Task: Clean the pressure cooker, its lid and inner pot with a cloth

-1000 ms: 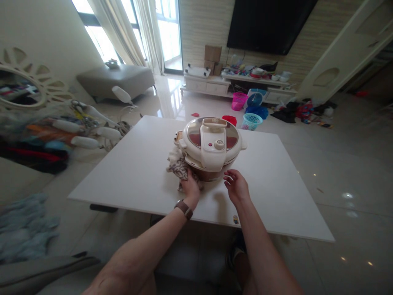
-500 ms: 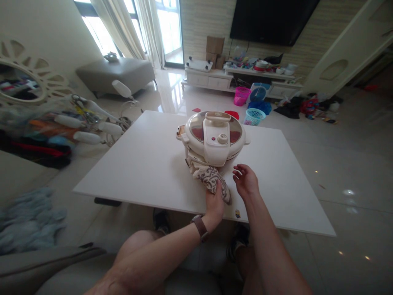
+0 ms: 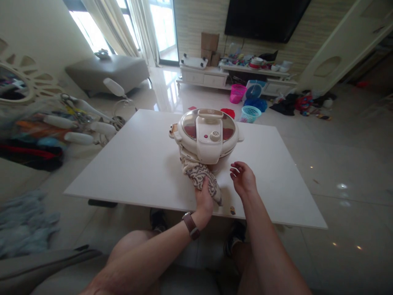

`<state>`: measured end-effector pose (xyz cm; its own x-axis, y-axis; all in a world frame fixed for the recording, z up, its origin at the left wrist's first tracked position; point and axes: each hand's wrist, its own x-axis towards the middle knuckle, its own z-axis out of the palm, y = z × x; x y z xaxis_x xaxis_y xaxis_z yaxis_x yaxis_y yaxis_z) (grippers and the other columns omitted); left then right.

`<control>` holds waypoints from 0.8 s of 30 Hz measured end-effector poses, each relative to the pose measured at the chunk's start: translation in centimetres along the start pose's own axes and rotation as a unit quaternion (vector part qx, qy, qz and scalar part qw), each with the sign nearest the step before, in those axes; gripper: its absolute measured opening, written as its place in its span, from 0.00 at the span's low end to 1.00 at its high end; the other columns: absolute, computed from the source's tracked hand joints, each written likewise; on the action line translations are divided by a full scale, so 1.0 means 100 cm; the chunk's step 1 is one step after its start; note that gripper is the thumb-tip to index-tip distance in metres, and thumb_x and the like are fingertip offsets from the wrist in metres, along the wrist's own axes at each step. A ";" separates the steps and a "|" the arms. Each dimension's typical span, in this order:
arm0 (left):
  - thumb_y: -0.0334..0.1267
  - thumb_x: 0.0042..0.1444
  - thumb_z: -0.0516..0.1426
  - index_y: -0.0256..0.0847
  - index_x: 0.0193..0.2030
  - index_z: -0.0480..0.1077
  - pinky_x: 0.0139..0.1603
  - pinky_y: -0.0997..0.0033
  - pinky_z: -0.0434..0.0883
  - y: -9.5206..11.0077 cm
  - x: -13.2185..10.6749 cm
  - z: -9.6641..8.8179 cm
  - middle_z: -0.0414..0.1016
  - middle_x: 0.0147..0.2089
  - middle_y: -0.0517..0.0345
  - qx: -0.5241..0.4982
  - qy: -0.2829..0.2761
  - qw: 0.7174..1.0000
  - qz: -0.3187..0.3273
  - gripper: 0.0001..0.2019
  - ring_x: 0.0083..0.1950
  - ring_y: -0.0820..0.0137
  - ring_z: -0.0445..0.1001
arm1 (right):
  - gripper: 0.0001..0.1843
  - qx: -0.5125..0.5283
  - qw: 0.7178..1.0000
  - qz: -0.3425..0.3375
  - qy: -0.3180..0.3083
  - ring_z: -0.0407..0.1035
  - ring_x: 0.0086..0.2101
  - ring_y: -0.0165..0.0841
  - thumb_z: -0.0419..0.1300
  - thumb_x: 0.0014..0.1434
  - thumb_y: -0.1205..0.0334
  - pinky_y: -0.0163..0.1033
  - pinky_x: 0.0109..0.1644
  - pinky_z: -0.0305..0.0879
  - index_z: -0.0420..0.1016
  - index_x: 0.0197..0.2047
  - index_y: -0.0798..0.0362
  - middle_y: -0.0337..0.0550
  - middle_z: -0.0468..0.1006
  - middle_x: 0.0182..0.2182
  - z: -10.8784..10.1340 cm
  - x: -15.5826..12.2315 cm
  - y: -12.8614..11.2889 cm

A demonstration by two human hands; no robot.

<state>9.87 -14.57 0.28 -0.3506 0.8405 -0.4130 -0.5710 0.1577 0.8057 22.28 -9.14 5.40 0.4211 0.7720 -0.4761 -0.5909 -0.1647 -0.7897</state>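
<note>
A cream-coloured electric pressure cooker (image 3: 209,139) stands on the white table (image 3: 147,164), its lid shut, with a knob and a small red button on top. A cream and brown patterned cloth (image 3: 199,174) hangs at the cooker's near left side, its upper end against the cooker's body. My left hand (image 3: 204,200), with a watch on the wrist, grips the lower part of this cloth; the fingers behind it are hidden. To the right of the cloth, my right hand (image 3: 244,180) hovers near the cooker's front, holding nothing, its fingers loosely curled and apart.
A small cartoon sticker (image 3: 232,210) is on the table's near edge. Beyond the table, a pink basket (image 3: 237,94) and a light blue basket (image 3: 250,114) stand on the floor. To the left are a lamp (image 3: 114,87) with several shades and a grey bench (image 3: 107,73).
My left hand has moved a little to the left with the cloth, widening the gap to my right hand. The view has shifted slightly; the cooker stays in place on the table.
</note>
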 end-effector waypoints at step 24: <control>0.43 0.62 0.61 0.36 0.49 0.79 0.63 0.64 0.74 0.062 0.135 0.001 0.83 0.55 0.46 -0.063 0.069 0.982 0.167 0.14 0.59 0.63 0.80 | 0.07 -0.023 0.999 0.002 -0.029 0.68 0.24 0.28 0.67 0.43 0.60 0.34 0.27 0.58 0.74 0.27 0.50 0.37 0.79 0.25 0.010 -0.007 0.015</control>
<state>1.66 -2.17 -0.32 -0.6254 0.7555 -0.1952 -0.4913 -0.1870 0.8507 20.47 -9.31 4.91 0.3776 0.8055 -0.4567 -0.5589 -0.1950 -0.8060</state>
